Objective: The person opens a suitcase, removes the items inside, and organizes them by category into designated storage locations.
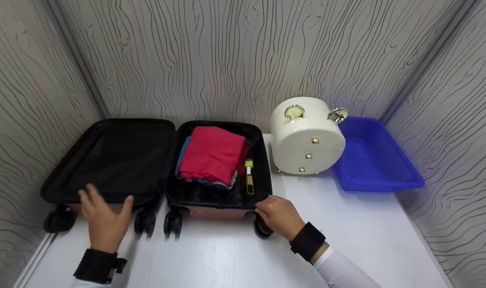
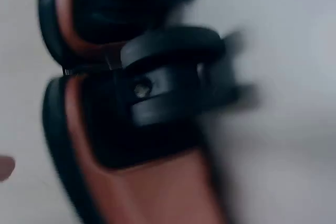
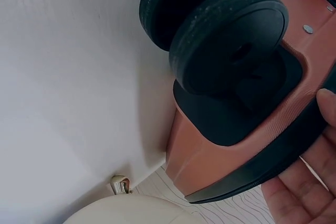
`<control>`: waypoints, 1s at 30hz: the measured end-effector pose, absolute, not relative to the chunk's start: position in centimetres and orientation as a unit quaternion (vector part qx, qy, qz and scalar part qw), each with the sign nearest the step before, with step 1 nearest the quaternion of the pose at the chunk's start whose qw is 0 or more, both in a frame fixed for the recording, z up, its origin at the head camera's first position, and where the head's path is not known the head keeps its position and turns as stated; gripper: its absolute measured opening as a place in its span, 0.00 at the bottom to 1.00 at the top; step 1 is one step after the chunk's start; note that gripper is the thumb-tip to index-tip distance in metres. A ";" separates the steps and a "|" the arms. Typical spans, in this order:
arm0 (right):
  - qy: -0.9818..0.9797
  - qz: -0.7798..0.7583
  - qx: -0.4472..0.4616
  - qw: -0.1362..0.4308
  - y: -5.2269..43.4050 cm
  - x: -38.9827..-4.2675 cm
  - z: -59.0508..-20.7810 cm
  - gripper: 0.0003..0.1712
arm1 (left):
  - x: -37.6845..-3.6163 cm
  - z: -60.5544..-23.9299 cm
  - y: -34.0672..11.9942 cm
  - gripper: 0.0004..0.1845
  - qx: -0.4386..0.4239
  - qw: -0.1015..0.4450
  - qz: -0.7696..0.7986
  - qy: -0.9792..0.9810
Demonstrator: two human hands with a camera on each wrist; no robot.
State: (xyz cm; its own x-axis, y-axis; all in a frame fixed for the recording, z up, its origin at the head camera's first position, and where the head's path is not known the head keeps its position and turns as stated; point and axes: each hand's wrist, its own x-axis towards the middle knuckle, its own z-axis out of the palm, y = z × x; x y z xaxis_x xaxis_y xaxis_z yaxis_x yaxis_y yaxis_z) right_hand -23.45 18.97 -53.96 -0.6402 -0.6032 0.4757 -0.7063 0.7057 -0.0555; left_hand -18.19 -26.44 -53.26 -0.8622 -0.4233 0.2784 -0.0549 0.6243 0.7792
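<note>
On the white worktop (image 1: 211, 260): open black-lined suitcase (image 1: 123, 160) at left and centre. At right, blue bin (image 1: 379, 168); just left of it, white drum-shaped case (image 1: 307, 148). In the suitcase's right half, folded red cloth (image 1: 213, 154). Left grip (image 1: 103, 220): spread, empty, by left half's near edge. Right grip (image 1: 281, 214): pinching suitcase rim at near right corner.

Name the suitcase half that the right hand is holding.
The right half, with the folded pink cloth inside: the right hand grips it. The left half shows no cloth.
</note>
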 end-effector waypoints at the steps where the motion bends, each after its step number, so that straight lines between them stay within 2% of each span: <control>1: -0.898 0.119 0.364 0.218 19.0 -23.4 -54.0 0.02 | -18.2 -52.9 -25.5 0.56 0.095 0.240 -0.343 -0.903; 3: -0.898 0.119 0.362 0.219 19.1 -23.4 -54.1 0.02 | -18.4 -52.5 -23.7 0.50 0.010 0.262 -0.218 -0.940; 4: -0.899 0.120 0.361 0.219 19.1 -23.4 -54.1 0.02 | -18.5 -52.3 -23.0 0.47 -0.031 0.255 -0.171 -0.951; 7: -0.900 0.118 0.356 0.222 19.1 -23.3 -54.1 0.02 | -18.9 -52.2 -21.4 0.38 -0.109 0.198 -0.100 -0.969; 10: -0.900 0.116 0.356 0.224 19.0 -23.3 -54.0 0.02 | -19.3 -52.6 -20.8 0.28 -0.132 0.180 -0.081 -0.971; 15: -0.898 0.112 0.358 0.229 18.8 -23.4 -53.8 0.02 | -20.2 -53.5 -21.1 0.17 -0.116 0.197 -0.114 -0.967; 22: -0.902 0.123 0.352 0.218 18.3 -24.3 -54.0 0.04 | -22.0 -53.7 -21.5 0.15 -0.092 0.182 -0.166 -0.965; 30: -0.904 0.130 0.342 0.221 18.1 -26.1 -54.1 0.04 | -23.6 -53.4 -21.7 0.25 -0.087 0.141 -0.175 -0.970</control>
State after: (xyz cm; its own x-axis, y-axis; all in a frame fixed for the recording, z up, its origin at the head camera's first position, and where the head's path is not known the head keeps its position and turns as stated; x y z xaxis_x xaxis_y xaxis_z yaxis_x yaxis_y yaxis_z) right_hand -26.15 18.14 -54.07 -0.6687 -0.5608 0.4881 -0.6753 0.7328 -0.0832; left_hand -23.63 -21.70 -53.38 -0.9452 0.1194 0.3038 0.2182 0.9233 0.3160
